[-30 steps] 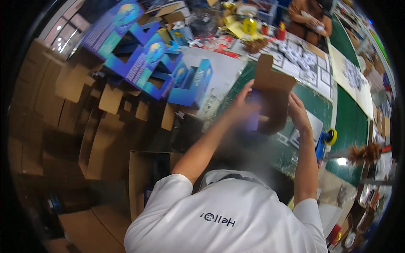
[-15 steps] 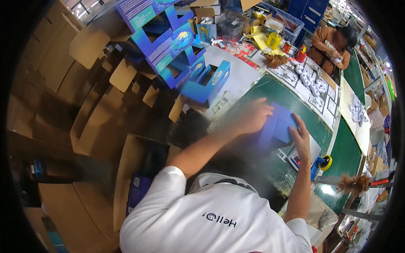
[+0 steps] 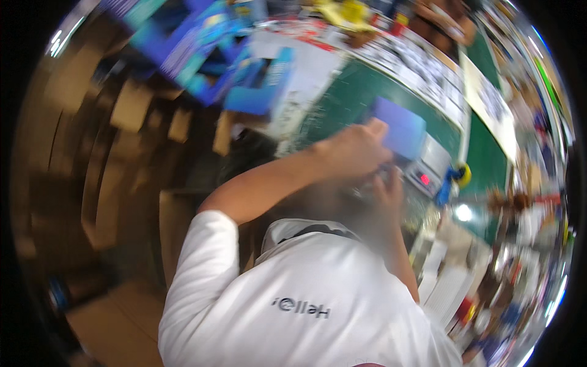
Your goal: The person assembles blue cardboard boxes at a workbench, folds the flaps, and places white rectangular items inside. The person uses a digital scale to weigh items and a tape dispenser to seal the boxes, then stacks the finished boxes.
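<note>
A blue-purple cardboard box (image 3: 400, 129) sits over the green work surface, in front of me. My left hand (image 3: 359, 148) is closed at the near left edge of the box, fingers bent against it. Below the near edge of the box is my right hand (image 3: 389, 189), with its fingers pointing up towards it; blur hides whether they touch or hold anything. The box stands partly against a small white scale (image 3: 431, 160) with a red lit display. Beside the scale lies a blue tape dispenser (image 3: 451, 183) with a yellow roll.
Printed blue boxes with cut-out windows (image 3: 260, 85) are stacked at the far left. Open brown cartons (image 3: 122, 306) stand on my left. White pieces (image 3: 422, 64) lie on the far side of the table. A co-worker (image 3: 443, 24) sits at the back right.
The view has shifted and blurred. My right hand has left the right side of the box and is now below its near edge. My left hand has come down from the top to the near left edge.
</note>
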Tool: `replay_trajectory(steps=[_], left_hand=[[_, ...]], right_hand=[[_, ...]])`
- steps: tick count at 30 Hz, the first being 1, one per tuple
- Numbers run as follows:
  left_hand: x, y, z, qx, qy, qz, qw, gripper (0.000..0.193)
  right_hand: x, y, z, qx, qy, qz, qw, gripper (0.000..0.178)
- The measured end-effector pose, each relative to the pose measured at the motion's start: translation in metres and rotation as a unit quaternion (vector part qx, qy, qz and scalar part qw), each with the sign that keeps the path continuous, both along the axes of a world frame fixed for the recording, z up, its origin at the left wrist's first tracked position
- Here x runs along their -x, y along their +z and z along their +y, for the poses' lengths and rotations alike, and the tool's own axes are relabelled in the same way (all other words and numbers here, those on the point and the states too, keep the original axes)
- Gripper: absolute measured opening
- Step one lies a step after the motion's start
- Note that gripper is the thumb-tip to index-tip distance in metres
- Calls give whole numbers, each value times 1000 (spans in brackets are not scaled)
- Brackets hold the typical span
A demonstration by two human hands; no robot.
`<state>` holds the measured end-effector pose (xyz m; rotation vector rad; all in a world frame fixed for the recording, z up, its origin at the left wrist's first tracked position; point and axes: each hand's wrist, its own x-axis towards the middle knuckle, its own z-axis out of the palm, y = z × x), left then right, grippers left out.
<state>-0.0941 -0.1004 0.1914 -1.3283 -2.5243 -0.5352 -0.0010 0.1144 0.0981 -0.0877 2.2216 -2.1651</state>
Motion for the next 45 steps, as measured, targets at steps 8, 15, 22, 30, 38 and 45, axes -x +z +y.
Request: replay_trajectory(steps=[8,15,22,30,38,45], left_hand=[[22,14,-2,13,-51,-1,999,53],[15,15,18,91,-75,70,991,72],[5,-31,34,19,-13,140,990,64],[7,-41,60,-50,41,46,997,47],[-4,-39,68,-98,100,-52,989,39],[-9,-35,68,-95,114,-47,988,41]], right_hand=[[16,-16,-14,12,-104,24,994,22],[7,-13,3,-38,-178,75,980,13],[-8,-16,51,-15,-257,92,962,25],[24,-77,313,-355,-559,-1,749,32],[64,-127,420,-155,-380,-232,882,38],[22,-121,409,-289,-417,-81,858,31]])
